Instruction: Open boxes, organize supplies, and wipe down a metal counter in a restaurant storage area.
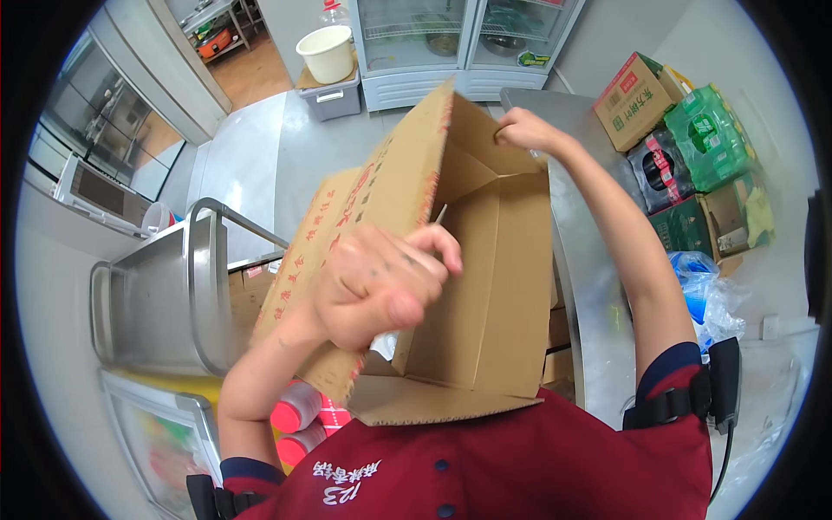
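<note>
An open cardboard box with red and dark printing on its outer side is held up tilted before my chest. My right hand grips a flap at its far right corner. My left hand, slightly blurred, is curled in front of the printed left flap, its index finger bent over the flap's edge. A small grey pointed tip shows just beyond that finger; what it belongs to is hidden. Whether the left fingers hold the flap or a thin object cannot be told. A near flap folds out against my maroon shirt.
Steel counters run along the right, bearing a carton, green-wrapped bottles and plastic bags. A steel cart stands left, red-lidded jars below it. Beyond are a glass-door fridge and a cream bucket on a grey bin.
</note>
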Demonstrator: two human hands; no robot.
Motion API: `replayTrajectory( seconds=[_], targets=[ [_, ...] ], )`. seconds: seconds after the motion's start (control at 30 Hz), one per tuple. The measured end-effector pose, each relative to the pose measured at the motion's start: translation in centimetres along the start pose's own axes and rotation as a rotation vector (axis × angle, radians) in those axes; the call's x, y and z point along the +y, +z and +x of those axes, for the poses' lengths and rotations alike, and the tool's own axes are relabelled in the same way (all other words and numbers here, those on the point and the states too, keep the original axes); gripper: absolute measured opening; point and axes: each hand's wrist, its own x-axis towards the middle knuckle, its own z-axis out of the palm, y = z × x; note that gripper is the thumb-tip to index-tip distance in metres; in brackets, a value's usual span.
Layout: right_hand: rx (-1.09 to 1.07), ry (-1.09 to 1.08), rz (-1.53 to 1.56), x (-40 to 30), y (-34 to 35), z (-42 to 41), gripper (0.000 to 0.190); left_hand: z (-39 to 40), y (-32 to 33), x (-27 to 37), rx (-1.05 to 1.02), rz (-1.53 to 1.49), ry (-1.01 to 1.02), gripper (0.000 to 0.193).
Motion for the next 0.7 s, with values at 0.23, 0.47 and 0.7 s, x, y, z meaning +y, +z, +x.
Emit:
replayTrajectory(
  seconds=[0.23,0.47,0.7],
  targets=[
    [-0.091,0.184,0.407,11.0,1.2,-0.7,0.017,-1.7,8.2,-2.9,-0.360,-0.293,-0.198,0.040],
    [0.303,0.553,0.629,7.8,10.7,-8.1,0.066,-7.8,8.0,-5.7,0.157,-0.652,-0.422,0.043],
    [-0.507,0.821,1.687,-2.7,14.3,-15.8,0.054,-6.4,8.8,-6.6,0.090,-0.251,-0.387,0.045]
  ],
)
